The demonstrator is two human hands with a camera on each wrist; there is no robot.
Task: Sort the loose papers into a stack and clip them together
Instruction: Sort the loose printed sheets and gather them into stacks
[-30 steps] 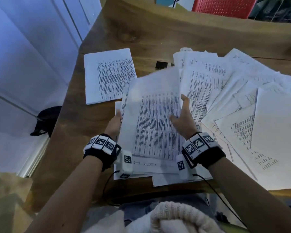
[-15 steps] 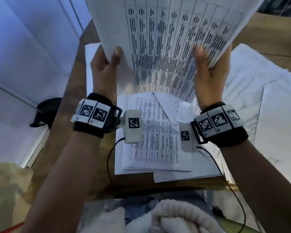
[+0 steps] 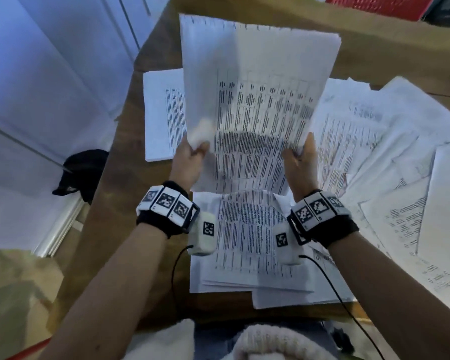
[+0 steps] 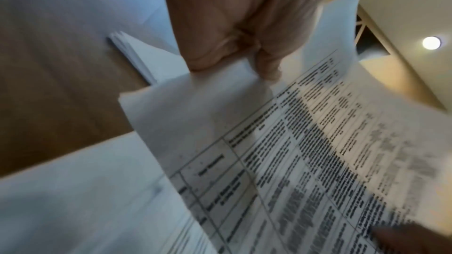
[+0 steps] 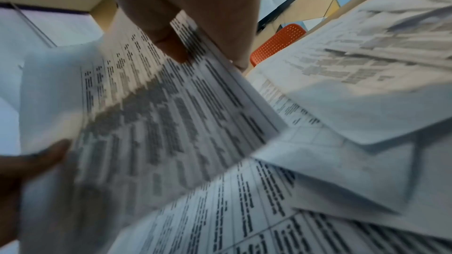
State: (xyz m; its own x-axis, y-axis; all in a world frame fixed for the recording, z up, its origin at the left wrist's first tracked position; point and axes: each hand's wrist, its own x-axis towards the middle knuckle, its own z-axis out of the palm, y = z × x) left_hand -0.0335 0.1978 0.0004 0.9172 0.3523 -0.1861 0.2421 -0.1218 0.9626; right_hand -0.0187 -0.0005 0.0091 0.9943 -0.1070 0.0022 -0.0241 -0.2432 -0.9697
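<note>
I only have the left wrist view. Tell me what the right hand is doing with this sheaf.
Observer: The right hand grips the held sheaf by its right edge, opposite the left hand.
Operator: Report what lies under it.
Observer: A small pile lies at the near table edge, right below the sheaf.
Operator: Say where the loose papers are.
Observer: Scattered sheets fan over the table's right side; a separate stack lies on the left.

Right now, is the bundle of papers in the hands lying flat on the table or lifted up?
Lifted. The left hand and right hand grip the bundle by its side edges above the table.
</note>
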